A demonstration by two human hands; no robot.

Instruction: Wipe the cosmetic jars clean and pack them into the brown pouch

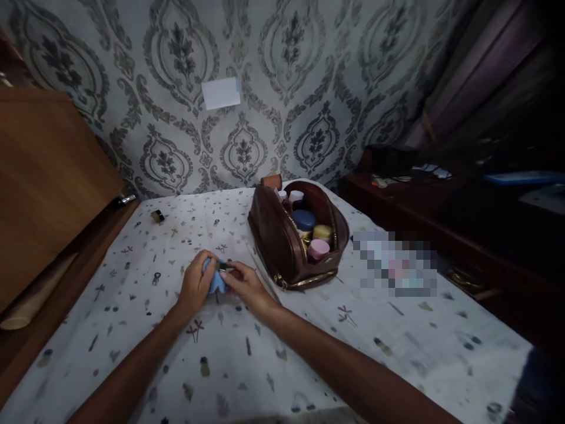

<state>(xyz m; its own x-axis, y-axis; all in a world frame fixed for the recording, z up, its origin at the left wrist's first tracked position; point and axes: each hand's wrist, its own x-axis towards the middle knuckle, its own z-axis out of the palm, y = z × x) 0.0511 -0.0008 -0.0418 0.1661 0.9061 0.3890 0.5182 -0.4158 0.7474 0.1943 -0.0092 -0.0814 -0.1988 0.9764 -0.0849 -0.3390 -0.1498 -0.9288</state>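
Observation:
My left hand is closed around a crumpled light blue cloth. From the other side, my right hand pinches a small dark, squarish piece with a pale edge, which rests against the cloth; its exact kind is too small to make out. Right of my hands, a brown leather toiletry bag stands with its gold zipper undone. Inside it are a pink-lidded jar, a yellowish-lidded jar, a dark blue round lid and white caps.
A small black-and-gold object lies at the back left of the printed white cloth. A blurred-out patch covers something right of the bag. A wooden panel borders the left; dark furniture borders the right. Patterned wall behind.

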